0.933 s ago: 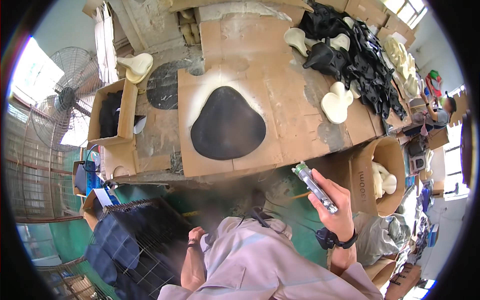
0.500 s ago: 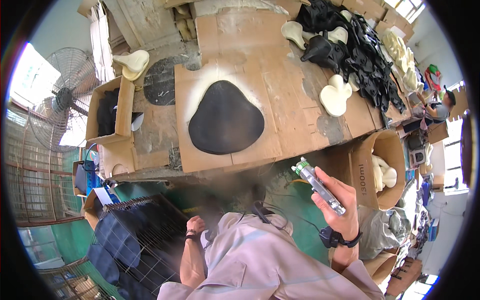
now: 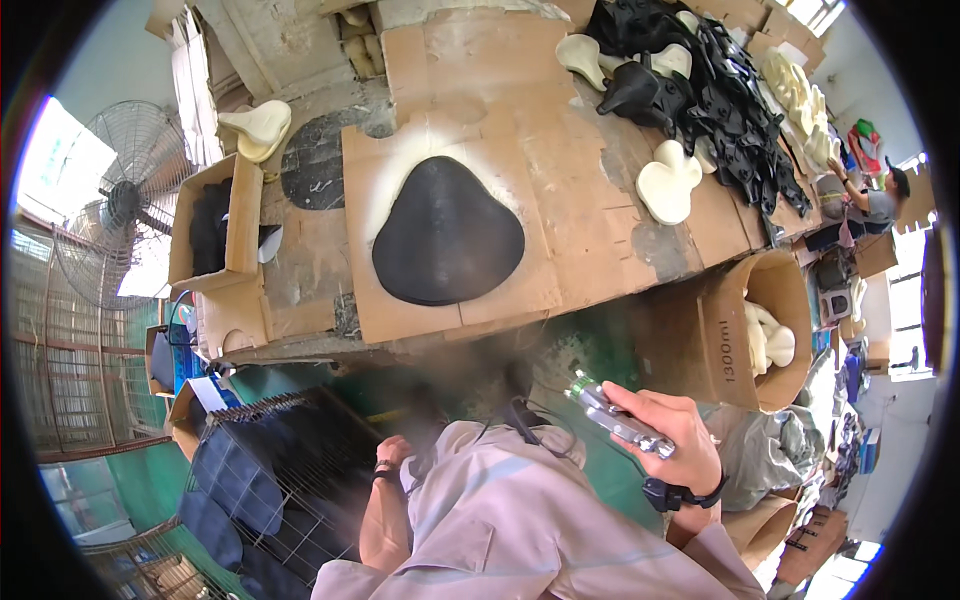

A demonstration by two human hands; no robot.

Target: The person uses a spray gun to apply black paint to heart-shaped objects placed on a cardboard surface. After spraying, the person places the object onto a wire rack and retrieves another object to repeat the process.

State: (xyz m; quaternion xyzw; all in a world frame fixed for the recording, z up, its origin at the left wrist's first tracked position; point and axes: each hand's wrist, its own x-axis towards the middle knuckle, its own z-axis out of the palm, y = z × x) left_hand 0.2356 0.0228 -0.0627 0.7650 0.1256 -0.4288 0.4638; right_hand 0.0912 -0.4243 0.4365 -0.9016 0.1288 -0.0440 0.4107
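Note:
My right hand [image 3: 685, 435] is closed around a silver spray gun [image 3: 622, 418] with a green ring near its nozzle, held low in front of the table's edge. On a cardboard sheet [image 3: 375, 318] lies a flat black rounded-triangle piece [image 3: 448, 235], probably a seat cover. Whitish residue marks the cardboard around its narrow far end. Beside my body, close to the wire rack [image 3: 335, 440], my left hand [image 3: 395, 452] is curled closed; the inside of its fingers is hidden. Neither hand touches the black piece.
Black covers [image 3: 740, 130] are heaped at the far right, near a cream saddle-shaped foam [image 3: 668, 185]. An open carton [image 3: 730, 345] stands below the table's right side. At left are a box [image 3: 245, 225] and a fan [image 3: 125, 200]. Another person [image 3: 875, 205] is far right.
My right hand has lowered slightly, and the spray gun has tilted flatter and moved down and left. My left hand stays by my side. The far person's arm has risen.

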